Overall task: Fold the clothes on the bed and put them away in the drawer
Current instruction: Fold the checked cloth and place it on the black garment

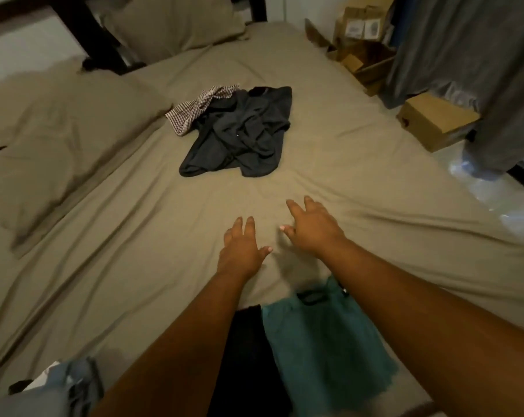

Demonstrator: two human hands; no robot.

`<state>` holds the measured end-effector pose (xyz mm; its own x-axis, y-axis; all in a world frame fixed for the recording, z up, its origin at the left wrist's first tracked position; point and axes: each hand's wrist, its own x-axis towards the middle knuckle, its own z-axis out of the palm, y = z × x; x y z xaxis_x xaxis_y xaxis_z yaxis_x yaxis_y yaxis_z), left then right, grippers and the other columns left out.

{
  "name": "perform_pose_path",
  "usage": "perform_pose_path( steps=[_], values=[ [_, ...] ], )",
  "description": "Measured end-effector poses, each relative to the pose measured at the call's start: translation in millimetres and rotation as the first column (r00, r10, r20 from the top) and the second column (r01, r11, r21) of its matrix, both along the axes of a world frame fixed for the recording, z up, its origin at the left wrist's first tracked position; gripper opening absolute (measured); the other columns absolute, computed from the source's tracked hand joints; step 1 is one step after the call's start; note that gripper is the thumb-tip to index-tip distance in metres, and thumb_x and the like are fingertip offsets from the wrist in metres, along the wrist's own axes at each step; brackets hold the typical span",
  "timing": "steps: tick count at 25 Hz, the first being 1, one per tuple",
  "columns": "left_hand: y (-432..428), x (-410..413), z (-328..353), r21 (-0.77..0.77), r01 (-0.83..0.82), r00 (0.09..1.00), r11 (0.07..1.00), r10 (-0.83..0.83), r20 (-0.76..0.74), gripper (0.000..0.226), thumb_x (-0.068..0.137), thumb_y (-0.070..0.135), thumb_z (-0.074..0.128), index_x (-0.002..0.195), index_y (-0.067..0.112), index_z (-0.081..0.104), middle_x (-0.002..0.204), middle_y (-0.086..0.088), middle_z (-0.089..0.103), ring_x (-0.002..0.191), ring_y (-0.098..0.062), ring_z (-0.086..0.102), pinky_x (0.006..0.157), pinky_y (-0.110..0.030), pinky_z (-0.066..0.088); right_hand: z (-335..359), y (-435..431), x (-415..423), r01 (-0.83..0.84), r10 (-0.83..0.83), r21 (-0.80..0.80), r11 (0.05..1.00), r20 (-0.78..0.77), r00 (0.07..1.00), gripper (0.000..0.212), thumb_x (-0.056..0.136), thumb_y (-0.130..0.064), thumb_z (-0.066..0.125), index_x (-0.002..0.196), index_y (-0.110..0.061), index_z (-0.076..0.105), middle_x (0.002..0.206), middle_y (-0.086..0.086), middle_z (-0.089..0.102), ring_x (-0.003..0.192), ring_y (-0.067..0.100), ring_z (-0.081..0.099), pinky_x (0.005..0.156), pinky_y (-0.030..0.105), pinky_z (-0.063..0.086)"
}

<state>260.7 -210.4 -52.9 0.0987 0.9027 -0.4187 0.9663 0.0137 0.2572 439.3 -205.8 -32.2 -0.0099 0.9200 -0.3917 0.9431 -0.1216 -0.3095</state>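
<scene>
A crumpled dark grey garment [242, 136] lies in the middle of the tan bed [360, 188], with a checkered cloth [194, 108] partly under its far left side. Both my arms stretch out over the sheet toward them. My left hand [242, 251] and my right hand [311, 227] hover with fingers spread, holding nothing, well short of the dark garment. Under my forearms at the near edge lie a teal garment [323, 341] and a black one [248, 356]. A light blue-grey garment [62, 386] sits at the near left corner.
Tan pillows lie at the left [53, 145] and at the head of the bed [176, 25]. Cardboard boxes [435, 121] stand on the floor to the right, beside a hanging grey fabric [465, 55]. No drawer is in view.
</scene>
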Motion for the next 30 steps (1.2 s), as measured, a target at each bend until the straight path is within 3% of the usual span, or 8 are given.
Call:
perform_pose_path(
  steps=[7,12,14,18,21,23,26,30],
  values=[
    [138,7,-106,-0.163,0.036,0.978,0.986,-0.068,-0.197,0.113,0.078,0.055,0.078,0.159,0.032,0.004,0.167,-0.008,0.004,0.150,-0.040,0.015,0.119,-0.052,0.029,-131,153,-2,-0.171,0.194,-0.239,0.956,0.079,0.978,0.105,0.083,-0.063,0.069,0.155,-0.048,-0.005,0.167,0.007,-0.018,0.151,0.048,-0.010,0.113,0.077,0.008],
    [164,24,-120,-0.212,0.127,0.915,0.969,-0.197,-0.352,0.109,0.076,0.056,0.079,0.159,0.028,0.013,0.156,-0.012,0.027,0.141,-0.041,0.027,0.111,-0.048,0.038,-184,171,-21,-0.020,0.062,-0.358,0.934,0.108,0.992,0.088,0.095,-0.058,0.054,0.153,-0.054,-0.012,0.163,0.003,-0.031,0.146,0.049,-0.027,0.101,0.085,-0.008],
    [168,26,-113,-0.252,0.155,0.898,0.955,-0.243,-0.367,0.106,0.075,0.058,0.079,0.157,0.027,0.019,0.153,-0.011,0.028,0.139,-0.040,0.029,0.110,-0.047,0.039,-192,180,-26,0.068,-0.026,-0.408,0.910,0.109,0.994,0.084,0.093,-0.067,0.045,0.155,-0.051,-0.010,0.165,0.007,-0.027,0.146,0.048,-0.026,0.098,0.086,-0.009],
    [189,15,-99,-0.223,0.166,0.939,0.961,-0.223,-0.261,0.072,0.080,0.061,0.073,0.140,0.031,0.047,0.138,-0.006,0.043,0.126,-0.031,0.044,0.098,-0.043,0.048,-175,193,-28,-0.001,0.101,-0.542,0.841,0.155,0.983,0.113,0.084,-0.051,0.075,0.154,-0.052,-0.014,0.164,0.007,-0.030,0.145,0.053,-0.024,0.100,0.088,0.002],
    [244,-7,-87,0.110,0.032,0.992,0.993,-0.018,-0.123,0.061,0.084,0.054,0.072,0.130,0.021,0.050,0.132,-0.008,0.050,0.119,-0.031,0.052,0.092,-0.044,0.049,-165,204,-20,-0.116,0.217,-0.559,0.821,0.119,0.969,0.121,0.077,-0.049,0.082,0.157,-0.046,-0.009,0.166,0.009,-0.023,0.146,0.056,-0.018,0.102,0.087,0.011],
    [281,-18,-88,0.281,-0.011,0.997,0.960,0.032,-0.072,0.092,0.075,0.049,0.083,0.146,0.021,0.032,0.146,-0.011,0.036,0.133,-0.037,0.038,0.098,-0.049,0.046,-175,210,-19,-0.180,0.289,-0.552,0.814,0.117,0.950,0.129,0.065,-0.054,0.088,0.159,-0.040,0.001,0.168,0.012,-0.008,0.148,0.056,-0.009,0.101,0.087,0.015],
    [313,-21,-112,0.037,0.090,0.986,0.995,-0.084,-0.143,0.127,0.071,0.049,0.087,0.157,0.042,-0.007,0.166,-0.007,0.000,0.150,-0.046,0.000,0.116,-0.062,0.027,-170,219,-27,-0.281,0.423,-0.549,0.787,0.149,0.894,0.122,0.047,-0.063,0.090,0.151,-0.032,0.035,0.159,0.011,0.032,0.146,0.046,0.027,0.104,0.077,0.031],
    [340,-25,-148,-0.102,0.166,0.964,0.981,-0.183,-0.194,0.126,0.068,0.056,0.085,0.159,0.036,-0.001,0.167,-0.009,0.003,0.151,-0.047,-0.001,0.119,-0.064,0.018,-117,272,-31,-0.384,0.479,-0.364,0.849,0.221,0.849,0.061,0.074,-0.065,0.074,0.118,-0.024,0.062,0.116,0.006,0.063,0.091,0.028,0.064,0.085,0.038,0.053]
  ],
)
